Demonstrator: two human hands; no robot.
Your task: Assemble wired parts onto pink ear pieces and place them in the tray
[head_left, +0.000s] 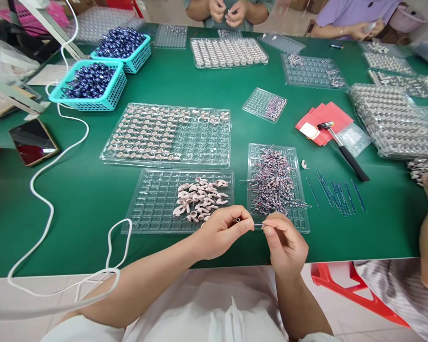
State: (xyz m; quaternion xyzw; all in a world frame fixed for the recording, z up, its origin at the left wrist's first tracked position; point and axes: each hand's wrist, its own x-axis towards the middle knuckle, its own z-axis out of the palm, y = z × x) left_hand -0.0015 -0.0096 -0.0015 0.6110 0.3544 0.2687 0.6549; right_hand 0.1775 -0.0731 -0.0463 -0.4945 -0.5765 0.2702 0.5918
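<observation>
My left hand is closed in a pinch near the front edge of the table. Its thumb and forefinger hold one end of a thin wire. A small round dark opening shows by the left forefinger, on a part mostly hidden by the fingers. My right hand pinches the other end of the same wire. Behind my left hand, pale pinkish earbud shells lie heaped in a clear tray. Beyond my right hand, a second clear tray bears a pile of small wired parts.
A larger tray holds rows of shells. Blue baskets contain dark glossy pieces. A hammer rests by red packets, near twisted wires. A phone and white cable lie left. Co-workers' hands appear opposite.
</observation>
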